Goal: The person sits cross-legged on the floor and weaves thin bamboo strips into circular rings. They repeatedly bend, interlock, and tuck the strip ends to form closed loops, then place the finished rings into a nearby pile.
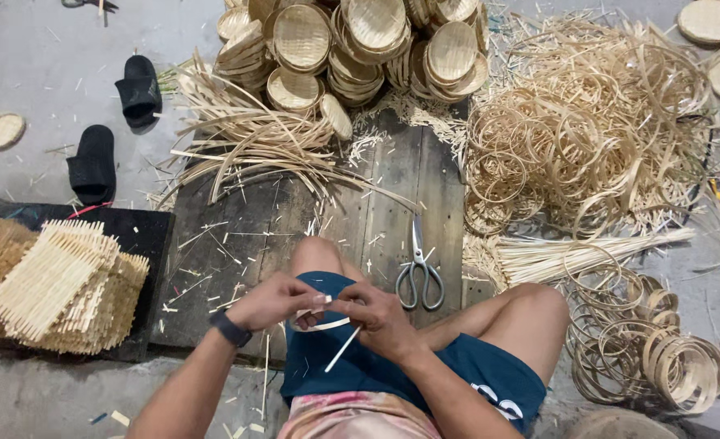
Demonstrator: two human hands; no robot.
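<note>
Head view cuts my forearms off at the bottom edge, and my fingers overlap so closely that I cannot tell exactly where the thin bamboo strip [321, 323] ends inside them. My left hand [272, 299], a dark band at its wrist, is curled nearly closed, pinching the strip's looped part above my lap. My right hand [380, 319] is closed too, gripping the same strip, whose pale straight tail slants down from beneath it over my blue shorts. Both hands meet just above my left knee. On the dark wooden board [392, 195] ahead, metal scissors [419, 270] lie just beside my knee. Small round woven baskets [352, 45] are heaped at the top, coiled bamboo rings [587, 138] tangle at the right, and flat woven mats [59, 284] stack at the left.
</note>
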